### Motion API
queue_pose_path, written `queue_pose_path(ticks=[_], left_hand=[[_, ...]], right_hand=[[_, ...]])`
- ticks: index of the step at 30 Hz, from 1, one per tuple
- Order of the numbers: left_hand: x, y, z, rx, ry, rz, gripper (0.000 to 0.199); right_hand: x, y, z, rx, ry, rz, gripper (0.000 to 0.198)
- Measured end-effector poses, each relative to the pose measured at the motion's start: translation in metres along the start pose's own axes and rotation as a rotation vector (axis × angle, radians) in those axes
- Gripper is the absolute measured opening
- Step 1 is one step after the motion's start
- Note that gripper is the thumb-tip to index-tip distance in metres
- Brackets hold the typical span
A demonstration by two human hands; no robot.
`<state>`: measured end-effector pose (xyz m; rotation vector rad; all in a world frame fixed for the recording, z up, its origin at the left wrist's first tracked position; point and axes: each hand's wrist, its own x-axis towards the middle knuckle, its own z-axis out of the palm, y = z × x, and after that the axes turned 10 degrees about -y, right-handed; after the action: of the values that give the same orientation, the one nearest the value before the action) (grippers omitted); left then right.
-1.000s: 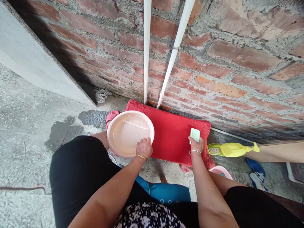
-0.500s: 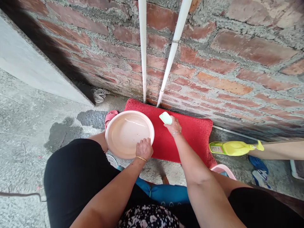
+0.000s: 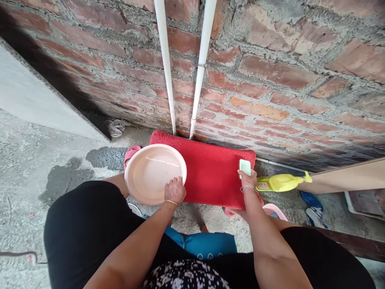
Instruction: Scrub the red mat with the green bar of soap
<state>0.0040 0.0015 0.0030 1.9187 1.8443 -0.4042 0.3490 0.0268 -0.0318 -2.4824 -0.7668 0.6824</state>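
Observation:
A pale pink basin (image 3: pixel 141 186) sits at the left end of a red mat (image 3: pixel 207 176), with what looks like clear water inside. My left hand (image 3: pixel 175 190) is closed over the basin's right rim, fingers curled inward. In my right hand (image 3: pixel 249 178) is a pale green scrub brush (image 3: pixel 245 166), held over the mat's right end. The brush's underside is mostly hidden, so I cannot tell whether it touches the mat. Just right of that hand lies a yellow spray bottle (image 3: pixel 281 182), its nozzle pointing away to the right.
A brick wall (image 3: pixel 258 76) with two white pipes (image 3: pixel 197 84) rises behind the mat. A grey rag (image 3: pixel 116 127) lies at the left by a slab (image 3: pixel 45 92). Pink slippers (image 3: pixel 131 154), a pink tub (image 3: pixel 275 210) and a blue-white shoe (image 3: pixel 315 216) are on the concrete floor.
My right hand has moved right with the brush, from the mat's middle to its right end. My left hand stays on the basin rim. The view has shifted slightly right.

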Motion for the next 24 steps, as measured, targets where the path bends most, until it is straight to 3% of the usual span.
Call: queue_pose_path(ticks=[4, 9, 13, 15, 18, 24], left_hand=[[0.000, 0.000, 0.001, -0.007, 0.014, 0.009, 0.025], [0.000, -0.001, 0.002, -0.011, 0.003, 0.010, 0.024], [0.001, -0.002, 0.003, -0.009, -0.010, 0.007, 0.025], [0.001, -0.002, 0.003, -0.008, -0.013, 0.012, 0.025], [0.001, -0.002, 0.004, -0.003, -0.026, 0.004, 0.027], [0.001, -0.002, 0.004, 0.005, -0.006, -0.004, 0.027]], right_hand=[[-0.033, -0.059, 0.046, 0.075, -0.210, -0.221, 0.061], [-0.070, -0.136, 0.111, -0.192, -0.434, -0.474, 0.069], [-0.081, -0.168, 0.138, -0.368, -0.529, -0.595, 0.066], [-0.074, -0.168, 0.136, -0.415, -0.541, -0.593, 0.067], [-0.048, -0.149, 0.114, -0.434, -0.497, -0.536, 0.070], [0.016, -0.063, 0.028, -0.282, -0.224, -0.215, 0.070]])
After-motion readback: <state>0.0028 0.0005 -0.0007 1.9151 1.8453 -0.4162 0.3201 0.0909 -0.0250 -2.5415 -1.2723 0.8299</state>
